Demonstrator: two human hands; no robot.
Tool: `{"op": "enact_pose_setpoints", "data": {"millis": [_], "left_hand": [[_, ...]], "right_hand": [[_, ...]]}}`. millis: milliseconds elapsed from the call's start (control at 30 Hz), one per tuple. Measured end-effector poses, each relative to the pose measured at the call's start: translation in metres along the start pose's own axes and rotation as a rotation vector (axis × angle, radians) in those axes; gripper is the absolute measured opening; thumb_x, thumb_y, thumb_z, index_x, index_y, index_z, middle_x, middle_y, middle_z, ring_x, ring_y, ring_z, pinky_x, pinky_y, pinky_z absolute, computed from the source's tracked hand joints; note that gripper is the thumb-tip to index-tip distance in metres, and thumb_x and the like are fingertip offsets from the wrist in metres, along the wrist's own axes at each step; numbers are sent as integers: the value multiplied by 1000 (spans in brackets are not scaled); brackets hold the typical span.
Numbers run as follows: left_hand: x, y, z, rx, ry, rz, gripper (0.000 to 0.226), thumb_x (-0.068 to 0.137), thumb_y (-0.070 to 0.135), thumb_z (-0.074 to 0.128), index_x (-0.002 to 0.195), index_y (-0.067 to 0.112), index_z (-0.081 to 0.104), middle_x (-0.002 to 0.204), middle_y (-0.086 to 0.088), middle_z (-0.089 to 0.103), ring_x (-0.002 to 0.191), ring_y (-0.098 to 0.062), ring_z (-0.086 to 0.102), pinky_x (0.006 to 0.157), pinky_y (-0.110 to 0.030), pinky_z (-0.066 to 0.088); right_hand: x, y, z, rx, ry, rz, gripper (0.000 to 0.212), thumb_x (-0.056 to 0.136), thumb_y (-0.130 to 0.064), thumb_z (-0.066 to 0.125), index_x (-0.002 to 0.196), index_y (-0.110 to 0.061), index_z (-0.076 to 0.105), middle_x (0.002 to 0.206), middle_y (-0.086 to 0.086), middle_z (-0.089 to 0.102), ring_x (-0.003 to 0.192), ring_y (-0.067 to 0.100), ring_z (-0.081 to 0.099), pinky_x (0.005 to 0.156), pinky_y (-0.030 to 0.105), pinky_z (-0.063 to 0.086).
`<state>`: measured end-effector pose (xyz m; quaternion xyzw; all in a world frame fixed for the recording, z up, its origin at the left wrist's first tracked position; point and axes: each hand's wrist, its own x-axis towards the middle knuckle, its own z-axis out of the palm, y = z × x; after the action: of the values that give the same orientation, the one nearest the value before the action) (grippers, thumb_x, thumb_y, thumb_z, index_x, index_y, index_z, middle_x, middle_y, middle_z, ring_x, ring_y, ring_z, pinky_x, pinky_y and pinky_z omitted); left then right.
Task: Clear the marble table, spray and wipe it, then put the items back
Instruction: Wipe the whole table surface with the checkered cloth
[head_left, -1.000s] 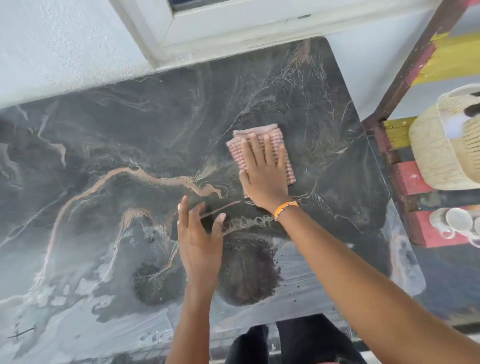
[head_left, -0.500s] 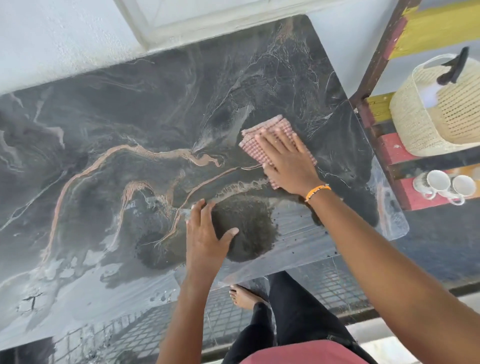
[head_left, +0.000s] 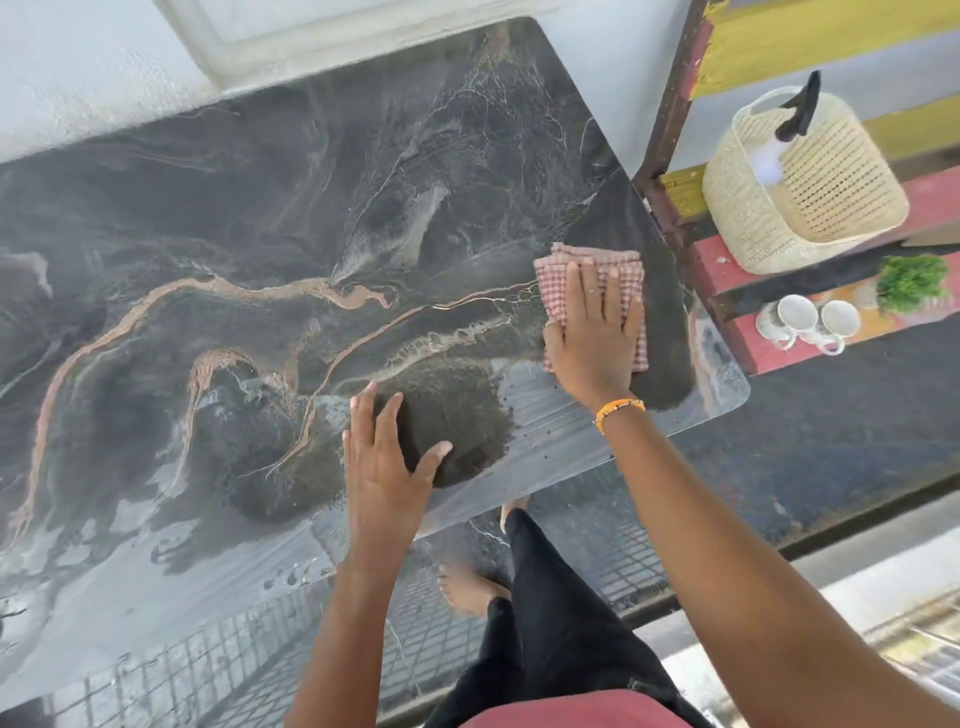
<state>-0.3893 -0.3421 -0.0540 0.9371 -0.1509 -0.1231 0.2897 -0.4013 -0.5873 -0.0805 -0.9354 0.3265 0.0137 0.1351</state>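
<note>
Table: dark marble table (head_left: 218, 218) w/ tan and white veins filled most of view; far edge ran along a pale wall; right near corner rounded; near part glossy, reflecting a grid pattern.
Cloth: folded pink checked cloth (head_left: 569, 270) lay flat on table near its right edge, toward the right near corner.
R hand: right hand (head_left: 597, 338) pressed flat on cloth, fingers straight and a bit spread, pointing far; no curl round the cloth; orange wristband (head_left: 618, 408) on the wrist.
L hand: left hand (head_left: 387, 457) lay flat on bare marble near the near edge, left of the R hand and well apart from it; fingers straight, thumb out to the right; holding nothing.
Shelf: red and yellow painted shelf (head_left: 727, 270) stood just right of table.
Basket: cream woven basket (head_left: 810, 208) on shelf, a black-topped spray bottle (head_left: 795, 119) sticking out of it.
Cups: two white cups (head_left: 808, 319) side by side on shelf, near side of basket; small green plant (head_left: 911, 280) just right of them.
Person: black trousers and bare feet visible below table edge.
</note>
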Motion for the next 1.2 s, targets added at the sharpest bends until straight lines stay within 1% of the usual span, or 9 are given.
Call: {"op": "enact_pose_setpoints", "data": {"millis": [67,167,300,433,567,700,800,1100,1200], "left_hand": [[-4,2,-5,-16,91,-25,21,81,25,68,93,8,64,144,-9,38,131,-29,37,101,-50,40],[-9,1,-11,51,164,-24,31,86,21,62,60,4,57,130,-8,53,112,-31,49,91,-47,44],[-14,3,-13,38,215,-38,5,84,9,60,86,4,60,125,-12,51,114,-30,44,95,-42,37],[-14,13,-4,-27,115,12,40,77,2,64,115,3,50,128,-15,45,119,-33,42,101,-43,36],[-16,21,9,11,-132,123,76,75,31,73,137,9,36,148,-11,28,140,-30,21,115,-50,20],[-22,25,25,193,-338,239,111,66,58,70,148,19,4,157,1,-9,144,-18,-16,113,-36,-12],[-24,25,28,234,-312,268,108,69,54,69,148,17,4,157,-1,-9,144,-20,-15,115,-38,-9],[-22,23,28,268,-298,274,99,77,41,69,148,20,4,158,0,-8,145,-19,-12,117,-38,-4],[-23,22,28,262,-290,272,99,77,42,69,148,20,4,158,-1,-7,145,-20,-12,117,-38,-4]], "right_hand": [[-14,-32,8,-2,-36,-119,67,92,-34,34,150,-20,6,160,1,4,147,27,1,116,50,-4],[-35,-79,20,-14,-117,-333,67,92,-36,34,150,-20,4,160,1,1,147,27,-3,115,49,-8],[-60,-101,31,-89,-188,-623,66,94,-41,34,150,-22,3,160,-1,2,147,25,-4,116,49,-9],[-66,-60,24,-119,-201,-742,64,91,-42,34,149,-27,11,158,-5,12,147,19,5,117,43,-3],[-51,3,7,-112,-117,-531,65,88,-42,28,149,-30,11,158,-7,13,146,18,7,117,41,-2],[-25,66,-10,-65,8,-128,63,90,-38,35,149,-28,13,158,-4,14,146,22,9,117,44,1],[-13,84,-18,-28,55,56,64,90,-35,40,148,-25,17,158,0,16,145,25,13,117,47,6],[-70,109,-15,-43,97,183,66,88,-29,45,148,-21,20,157,3,19,145,28,16,117,49,8],[-89,86,-10,-31,77,213,65,87,-32,35,149,-20,18,158,4,16,145,29,12,117,49,2]]}}
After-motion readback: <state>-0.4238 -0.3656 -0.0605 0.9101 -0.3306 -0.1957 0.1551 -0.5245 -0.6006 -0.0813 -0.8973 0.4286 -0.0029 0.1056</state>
